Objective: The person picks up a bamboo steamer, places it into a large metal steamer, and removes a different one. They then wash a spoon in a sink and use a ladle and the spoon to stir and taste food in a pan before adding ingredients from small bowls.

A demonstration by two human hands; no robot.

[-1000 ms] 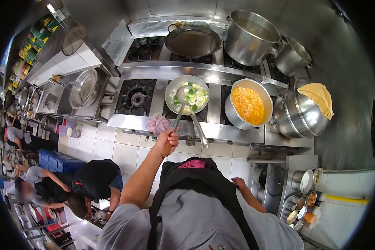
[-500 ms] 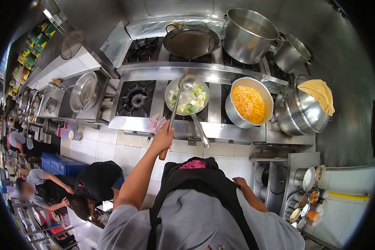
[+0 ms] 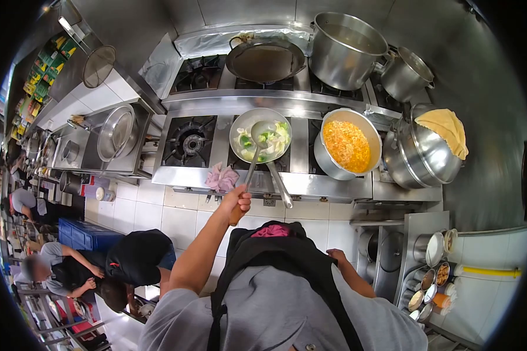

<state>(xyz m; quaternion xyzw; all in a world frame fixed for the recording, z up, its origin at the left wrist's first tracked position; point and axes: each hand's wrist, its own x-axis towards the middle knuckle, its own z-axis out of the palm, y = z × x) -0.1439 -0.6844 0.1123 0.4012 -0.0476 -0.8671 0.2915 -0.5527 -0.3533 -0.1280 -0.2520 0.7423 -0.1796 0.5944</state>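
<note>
My left hand [image 3: 236, 202] is wrapped round the wooden handle of a long metal ladle [image 3: 252, 168]. The ladle's bowl rests in a round pan [image 3: 235, 130] of green and pale vegetables on the front middle burner. Toward me and to the right sticks out the pan's metal handle [image 3: 280, 186]; no hand is on it. A pink cloth [image 3: 221, 178] lies on the stove's front edge, left of the ladle. My right hand [image 3: 336, 254] hangs low at my right side, far from the stove, its fingers too small to make out.
Right of the pan stands a pot [image 3: 377, 153] of orange food, then a steel vessel [image 3: 418, 153] with a tan cloth. A wok [image 3: 266, 60] and large pots [image 3: 348, 55] stand behind. Seasoning containers [image 3: 434, 251] are at lower right. Other people [image 3: 140, 257] bend at lower left.
The ladle's bowl has moved down from the pan's far rim into the vegetables, and my left hand has shifted slightly toward me and to the right. My right hand has stayed put.
</note>
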